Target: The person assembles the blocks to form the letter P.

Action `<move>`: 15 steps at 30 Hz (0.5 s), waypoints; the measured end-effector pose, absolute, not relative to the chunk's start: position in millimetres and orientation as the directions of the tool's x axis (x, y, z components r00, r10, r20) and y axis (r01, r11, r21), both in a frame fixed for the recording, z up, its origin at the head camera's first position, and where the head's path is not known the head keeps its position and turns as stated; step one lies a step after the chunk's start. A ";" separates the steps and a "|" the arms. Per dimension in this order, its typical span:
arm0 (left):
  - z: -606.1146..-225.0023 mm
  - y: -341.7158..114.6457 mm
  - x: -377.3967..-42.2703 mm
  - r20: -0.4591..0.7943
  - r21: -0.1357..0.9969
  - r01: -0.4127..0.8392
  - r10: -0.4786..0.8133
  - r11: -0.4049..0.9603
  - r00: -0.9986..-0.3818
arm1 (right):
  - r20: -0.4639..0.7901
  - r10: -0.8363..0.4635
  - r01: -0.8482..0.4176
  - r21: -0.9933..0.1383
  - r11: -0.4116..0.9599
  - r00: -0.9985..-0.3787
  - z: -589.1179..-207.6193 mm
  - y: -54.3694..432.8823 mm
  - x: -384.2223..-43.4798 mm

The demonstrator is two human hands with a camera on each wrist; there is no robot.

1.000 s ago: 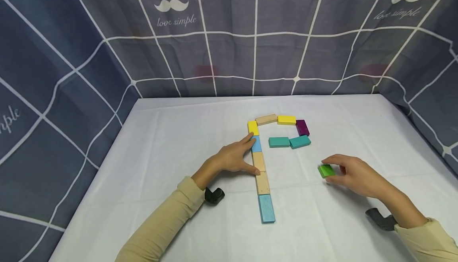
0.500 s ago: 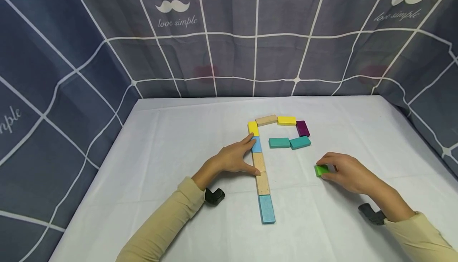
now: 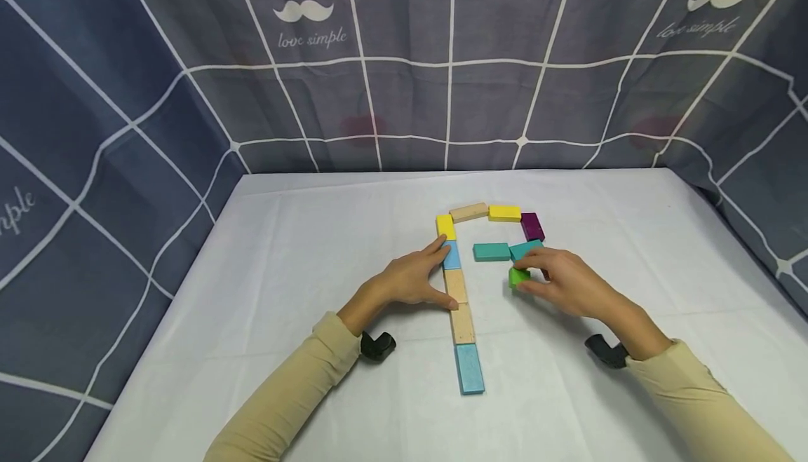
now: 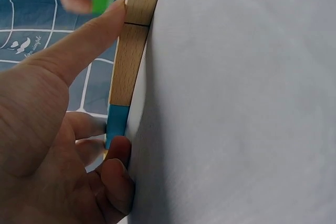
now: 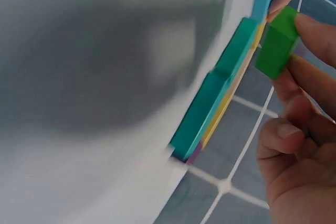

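Observation:
My right hand pinches a green wooden block between thumb and fingers. In the right wrist view the green block is raised off the cloth. Behind it in the head view lie two teal blocks, the left one whole, the right one partly covered by my fingers. My left hand rests along a column of blocks, its thumb touching a plain wooden block and its fingertips at a light blue block. The left wrist view shows that thumb straight against the wood.
A yellow block tops the column; a blue block ends it nearest me. Plain wood, yellow and purple blocks curve round to the teal ones. White cloth covers the table; a grey grid-patterned curtain hangs behind.
My right hand first closes its fingers on the green block lying at the right, then carries it left to beside the teal blocks. My left hand stays in place.

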State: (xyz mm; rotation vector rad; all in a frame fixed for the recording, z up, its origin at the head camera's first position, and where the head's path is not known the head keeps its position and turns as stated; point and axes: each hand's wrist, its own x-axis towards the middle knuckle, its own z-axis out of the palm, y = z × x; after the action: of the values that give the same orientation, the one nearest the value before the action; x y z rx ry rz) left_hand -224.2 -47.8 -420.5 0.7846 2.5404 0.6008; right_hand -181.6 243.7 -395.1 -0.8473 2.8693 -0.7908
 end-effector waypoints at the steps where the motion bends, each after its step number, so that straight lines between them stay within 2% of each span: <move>1: -420.7 -48.2 -224.2 -0.257 0.508 0.422 0.600 0.751 -0.757 | 0.103 -0.519 -0.494 -0.506 0.708 -0.849 -394.4 236.9 -186.7; 10: -422.2 -48.9 -225.1 -0.259 0.501 0.428 0.602 0.752 -0.755 | 0.150 -0.552 -0.529 -0.567 0.632 -0.820 -399.6 188.7 -224.3; 15: -421.4 -49.2 -226.0 -0.256 0.503 0.430 0.604 0.750 -0.755 | 0.121 -0.563 -0.517 -0.586 0.624 -0.817 -401.3 175.5 -239.5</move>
State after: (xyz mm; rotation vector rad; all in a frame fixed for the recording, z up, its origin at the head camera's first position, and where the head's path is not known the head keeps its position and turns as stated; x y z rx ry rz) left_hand -226.0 -49.2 -421.4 0.7901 2.5426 0.5894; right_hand -239.5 175.5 -401.3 -0.9206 2.7634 -0.9608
